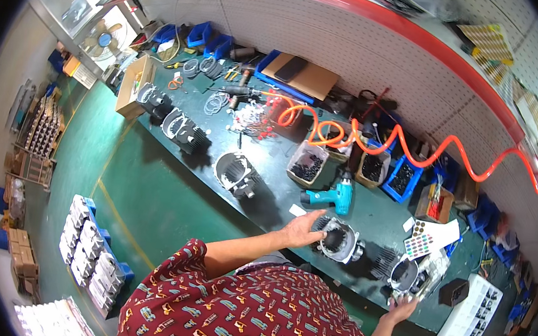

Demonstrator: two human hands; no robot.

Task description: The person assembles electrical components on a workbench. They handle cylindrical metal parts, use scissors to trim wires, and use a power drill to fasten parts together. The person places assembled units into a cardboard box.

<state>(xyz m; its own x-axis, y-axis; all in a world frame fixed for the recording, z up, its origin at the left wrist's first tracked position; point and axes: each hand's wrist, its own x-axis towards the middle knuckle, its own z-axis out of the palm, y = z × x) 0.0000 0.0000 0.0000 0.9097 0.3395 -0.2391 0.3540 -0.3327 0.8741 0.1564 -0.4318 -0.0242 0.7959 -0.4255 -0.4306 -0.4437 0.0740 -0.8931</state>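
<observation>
Two dark finned metal housings with round open mouths lie at the near bench edge before me. My left hand (304, 231) grips the left side of the nearer housing (343, 252), its fingers against the fins. Further right, my right hand (403, 309) holds the near rim of the second housing (404, 275); part of its fingers is hidden there. Just beyond my left hand a teal cordless drill (335, 196) lies on its side. A sheet of coloured round stickers (419, 247) is beside the second housing.
More housings (235, 174) line the bench's left edge. Bins of black screws (306, 163) stand behind the drill. An orange coiled air hose (408, 153) hangs across the bench. A white foam tray (471, 314) lies at right. A blue pallet (105, 233) with metal parts stands on the floor.
</observation>
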